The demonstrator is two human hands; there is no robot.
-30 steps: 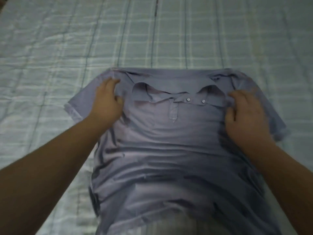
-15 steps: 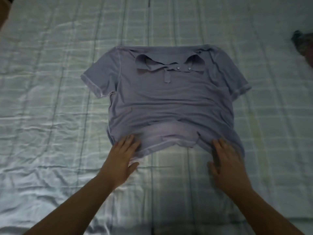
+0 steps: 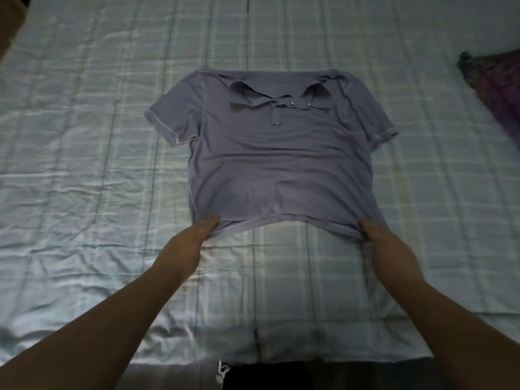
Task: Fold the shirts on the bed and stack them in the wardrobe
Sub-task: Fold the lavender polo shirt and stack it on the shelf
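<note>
A lilac-grey polo shirt [image 3: 275,161] lies front up on the bed, collar at the far end, both short sleeves spread out. My left hand [image 3: 194,237] grips the shirt's bottom hem at its left corner. My right hand [image 3: 380,237] grips the hem at its right corner. The hem between the two hands is pulled taut and lifted a little off the sheet. The fingers of both hands are hidden under the cloth.
The bed [image 3: 84,164] is covered by a pale checked sheet with creases on the left. A dark purple patterned garment [image 3: 495,88] lies at the far right edge. The bed's near edge [image 3: 281,358] runs along the bottom, with dark floor below.
My hands left the shirt's shoulders, came down to the bottom hem, lay flat there, and now grip it at both corners and pull it toward me. The shirt lies flatter.
</note>
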